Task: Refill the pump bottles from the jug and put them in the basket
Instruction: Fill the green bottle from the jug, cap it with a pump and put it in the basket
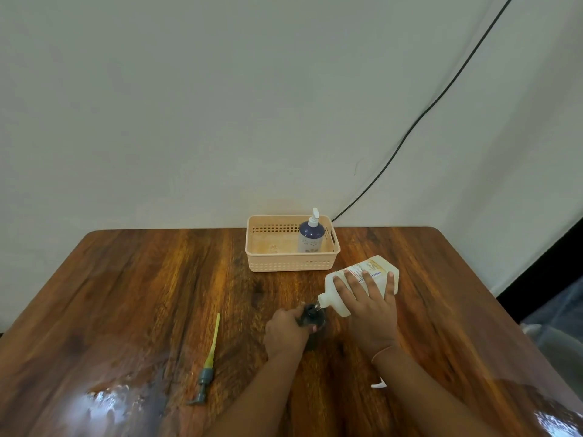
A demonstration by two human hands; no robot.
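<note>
At the far edge of the wooden table (157,294) sits a peach plastic basket (290,263) with perforated walls. A blue pump bottle (310,238) with a white pump stands upright in the basket's right half, while its left half shows bare floor. How full that bottle is cannot be told.

Nearer the person and just in front of the basket's right corner, a white jug (375,269) is off the table and tipped down to the left. Its spout meets the open mouth of a dark bottle (314,316) that stands on the table. The jug's plastic is cloudy, and neither its liquid level nor the dark bottle's can be read.

The left hand (285,334) is wrapped around the dark bottle from the left side, fingers curled about its body just below the neck. The right hand (369,307) holds the jug with its fingers spread across the labelled side; the thumb is hidden. The two hands are close together, with only the jug's neck and the bottle's mouth between them.

Well to the left of the hands a grey pump head with a yellow dip tube (209,357) lies flat on the table, tube pointing away from the person. A small white object (378,385) lies beside the right forearm and is partly hidden by it. A black cable (426,111) runs down the wall behind the basket.
</note>
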